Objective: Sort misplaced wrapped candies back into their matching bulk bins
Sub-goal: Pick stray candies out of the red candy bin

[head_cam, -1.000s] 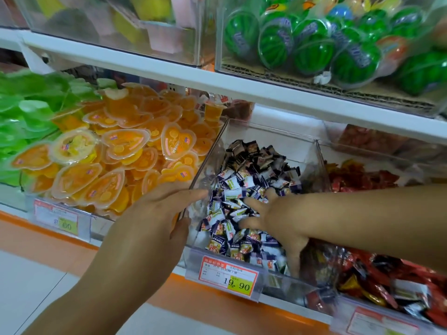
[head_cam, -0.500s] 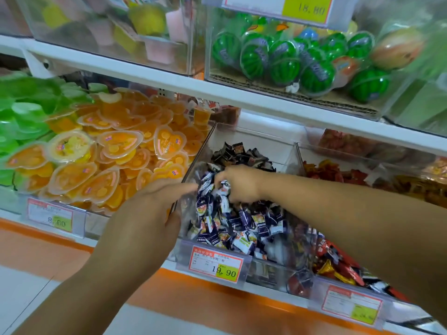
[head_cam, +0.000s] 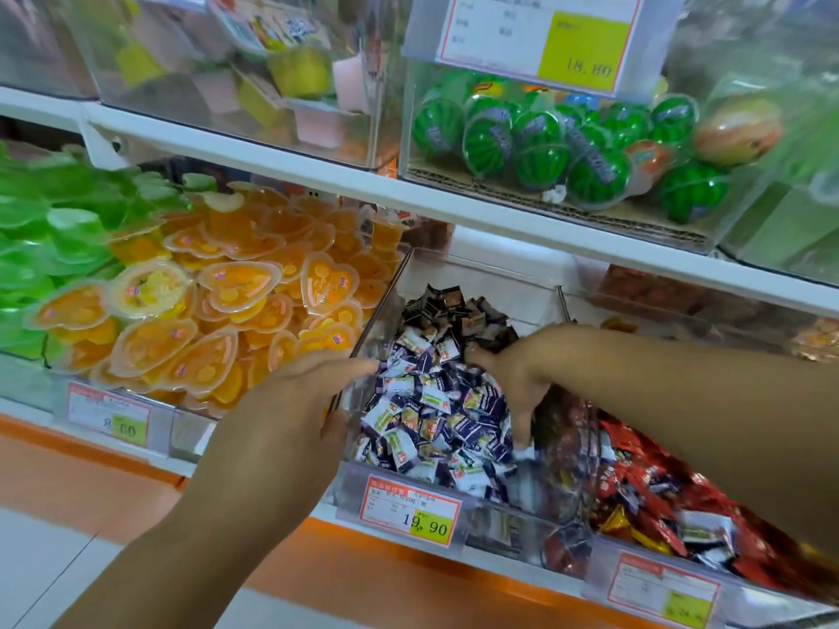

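At the bottom left of the frame lies pale floor (head_cam: 50,565), edged by an orange base strip (head_cam: 372,578) under the lowest shelf. Price tags hang along the front of that shelf: one at the lower left (head_cam: 109,417), one reading 19.90 at the lower centre (head_cam: 411,510), one at the lower right (head_cam: 663,592).

The left hand (head_cam: 290,410) comes up from the lower left. Its fingers are straight and close together, laid along the top of the left wall of a clear bin (head_cam: 490,270), and the thumb rests against the same wall. The right hand (head_cam: 513,370) enters from the right and is sunk into the bin's pile with its fingers bent and its thumb pointing down. I cannot tell whether it pinches a candy.

The front of the bin holds blue-and-white wrapped candies (head_cam: 431,415), and dark brown wrapped candies (head_cam: 454,306) are heaped at its back. The right forearm (head_cam: 681,401) crosses over the neighbouring red-wrapped candies (head_cam: 644,488) and hides part of them.

Left of the bin sit orange heart-shaped jelly cups (head_cam: 227,320), with green jelly cups (head_cam: 45,247) at the far left edge.

Above, a white shelf board (head_cam: 272,152) carries more clear bins. One at the upper right holds watermelon-striped balls (head_cam: 545,147) behind a tag marked 18.80 (head_cam: 545,34).
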`<state>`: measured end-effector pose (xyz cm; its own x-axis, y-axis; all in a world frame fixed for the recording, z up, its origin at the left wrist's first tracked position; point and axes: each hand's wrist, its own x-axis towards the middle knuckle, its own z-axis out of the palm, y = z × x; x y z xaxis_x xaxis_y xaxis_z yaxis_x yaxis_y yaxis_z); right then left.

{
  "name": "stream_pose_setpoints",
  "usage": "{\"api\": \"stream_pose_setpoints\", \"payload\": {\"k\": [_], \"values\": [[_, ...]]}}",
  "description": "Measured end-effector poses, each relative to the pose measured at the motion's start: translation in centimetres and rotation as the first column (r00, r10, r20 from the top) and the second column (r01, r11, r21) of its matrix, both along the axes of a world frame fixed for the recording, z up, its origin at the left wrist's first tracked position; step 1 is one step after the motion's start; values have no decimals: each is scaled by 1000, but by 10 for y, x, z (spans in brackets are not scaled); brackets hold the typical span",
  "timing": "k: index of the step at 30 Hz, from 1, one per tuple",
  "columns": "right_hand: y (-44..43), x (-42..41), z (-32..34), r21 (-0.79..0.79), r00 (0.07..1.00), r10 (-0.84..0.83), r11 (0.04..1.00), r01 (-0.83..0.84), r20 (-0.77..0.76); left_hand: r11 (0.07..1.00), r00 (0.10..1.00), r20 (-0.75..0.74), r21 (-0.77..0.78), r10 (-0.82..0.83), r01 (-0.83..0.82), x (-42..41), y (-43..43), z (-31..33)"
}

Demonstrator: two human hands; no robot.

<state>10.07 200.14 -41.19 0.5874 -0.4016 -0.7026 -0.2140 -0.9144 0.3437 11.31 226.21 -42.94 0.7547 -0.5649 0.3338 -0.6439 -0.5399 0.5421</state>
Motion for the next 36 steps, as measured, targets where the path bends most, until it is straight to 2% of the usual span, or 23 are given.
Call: {"api": "stream_pose_setpoints", "payload": {"k": [3, 6, 9, 12, 14, 15, 17, 19, 21, 27, 33, 34, 36], "values": [[6, 4, -19, 147, 994, -104, 984, 100, 22, 1000, 1000, -12, 14, 4, -4, -1, -2, 3], [6, 2, -15, 362, 962, -235, 916, 170, 142, 1000, 999, -38, 20, 11, -10, -1, -1, 5], [4, -4, -9, 655, 863, -476, 708, 265, 166, 1000, 998, -67, 14, -4, 5, -1, 0, 6], [8, -3, 3, 863, 795, -581, 479, 163, 173, 1000, 998, -66, 7, -12, 12, 1, 1, 3], [8, -1, 18, 902, 788, -578, 425, 68, 213, 1000, 999, -51, 6, -15, 15, 2, 1, 1], [5, -1, 25, 891, 790, -556, 453, 29, 257, 1000, 999, -44, 4, -18, 18, 2, 1, 1], [-2, 3, 37, 805, 766, -509, 593, -20, 393, 1000, 999, -36, -2, -26, 26, 1, 2, 1], [-10, 10, 41, 654, 716, -447, 756, -18, 536, 1000, 999, -41, -8, -28, 28, 1, 2, 1], [-12, 17, 34, 495, 733, -319, 868, -28, 601, 1000, 998, -47, -7, -29, 29, 1, 2, 2], [27, 13, -4, 348, 925, -38, 932, -104, 378, 1000, 999, -37, 16, -12, 12, 0, 1, 4], [33, -15, 23, 217, 978, 163, 958, -188, 129, 999, 998, -65, 23, -25, 27, -1, 4, 7], [30, -15, 31, 196, 973, 171, 960, -201, 158, 999, 998, -65, 27, -23, 25, -1, 4, 7], [29, -9, 44, 206, 924, 135, 954, -220, 358, 1000, 998, -58, 22, -13, 15, -1, 3, 6]]}}
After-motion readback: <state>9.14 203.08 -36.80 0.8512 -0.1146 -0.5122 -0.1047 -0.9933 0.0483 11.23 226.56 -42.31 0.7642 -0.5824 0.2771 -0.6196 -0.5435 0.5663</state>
